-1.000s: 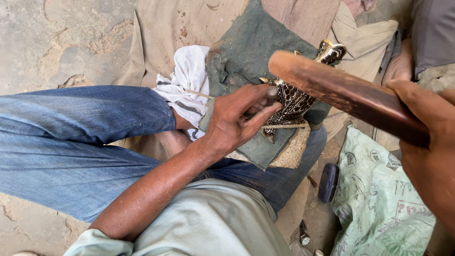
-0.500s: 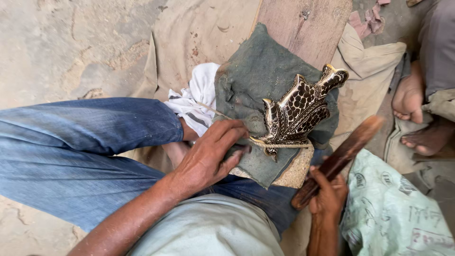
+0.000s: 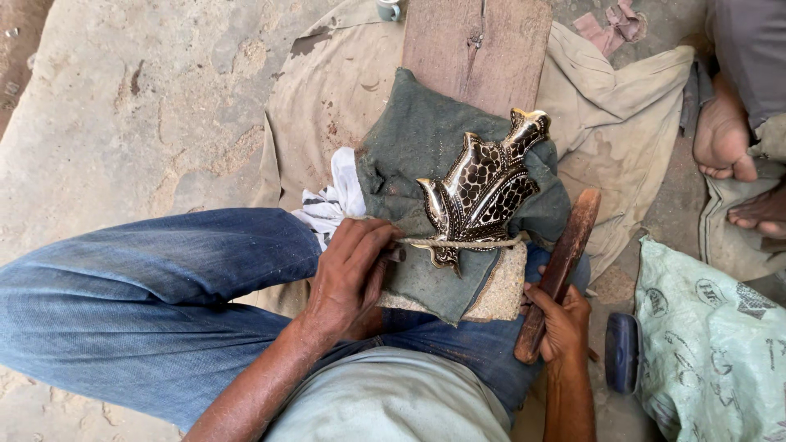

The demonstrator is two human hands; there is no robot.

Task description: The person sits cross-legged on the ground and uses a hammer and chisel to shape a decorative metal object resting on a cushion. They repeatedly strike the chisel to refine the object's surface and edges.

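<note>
We are curling the fingers (image 3: 372, 245) of our left hand (image 3: 352, 278) together around a small tool (image 3: 395, 254) whose tip is just showing beside the cord (image 3: 467, 243), and the hand is pressing down on the edge of the dark green cloth (image 3: 417, 155). The fingers of our right hand (image 3: 561, 323) are clamped on the lower end of a wooden stick (image 3: 565, 254) — it is slanting up beside the cloth. Between the two hands, the carved black-and-gold piece (image 3: 483, 188) is lying on the green cloth over a pale block (image 3: 503, 290), tied down by the cord across its lower part. Further out, a wooden board (image 3: 475, 45) and a tan cloth (image 3: 622, 123) are lying on the floor — our jeans-clad leg (image 3: 155, 286) is stretching left, and another person's bare foot (image 3: 725, 135) is resting at the right.
</note>
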